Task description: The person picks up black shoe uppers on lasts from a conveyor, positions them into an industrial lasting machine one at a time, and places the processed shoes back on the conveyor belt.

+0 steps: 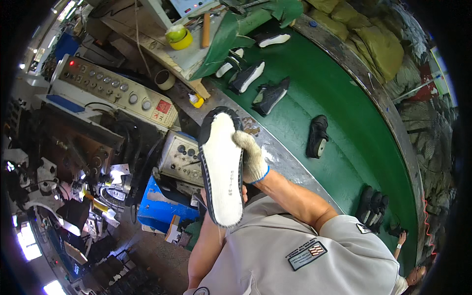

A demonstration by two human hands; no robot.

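Observation:
A black shoe upper (226, 167) is held up before me, its white underside facing the camera and stitching running along its edge. My right hand (253, 156), in a cream knitted glove with a blue cuff, grips its right side, thumb on the white underside. Behind the lower half, my left hand (245, 193) holds the shoe. It is mostly hidden; only bare fingertips show at the edges. On the green conveyor belt (295, 132) beside me lie several black shoes, among them one on its side (272, 96) and another farther right (318, 136).
Machine control panels (118, 91) stand at left, above a blue box (164, 206). A wooden bench (147, 42) carries yellow tape (182, 42); a small yellow-and-white bottle (196, 101) lies nearby. The belt's metal edge (290, 164) runs beside me. Another person's hand (402, 238) is at far right.

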